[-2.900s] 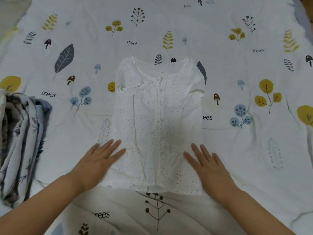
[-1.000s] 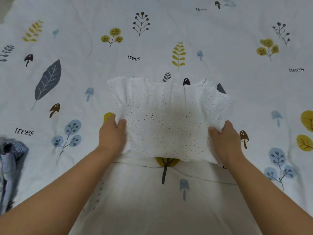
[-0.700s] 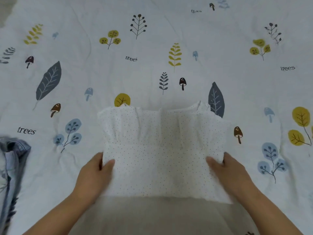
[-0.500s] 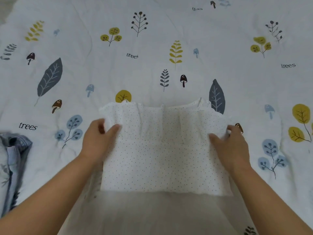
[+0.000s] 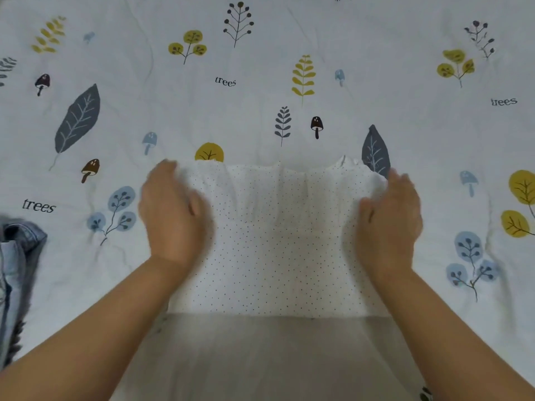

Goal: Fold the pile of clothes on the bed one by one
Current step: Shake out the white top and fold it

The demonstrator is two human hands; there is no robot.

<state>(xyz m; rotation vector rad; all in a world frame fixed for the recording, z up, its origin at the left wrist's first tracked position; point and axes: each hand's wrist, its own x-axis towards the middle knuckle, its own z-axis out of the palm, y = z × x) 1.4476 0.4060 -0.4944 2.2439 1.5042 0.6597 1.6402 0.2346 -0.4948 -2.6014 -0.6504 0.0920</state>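
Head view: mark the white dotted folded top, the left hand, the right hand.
white dotted folded top (image 5: 278, 250), head view, centre of the dotted panel
left hand (image 5: 170, 218), head view, back of hand
right hand (image 5: 390, 224), head view, back of hand

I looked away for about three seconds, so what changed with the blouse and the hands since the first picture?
The dotted white blouse, then spread out flat, is now folded in half, its hem brought up to the far edge. The left hand and right hand, then flat near the hem, now hold the upper side edges. The denim pile stays at the left on the printed bedsheet.
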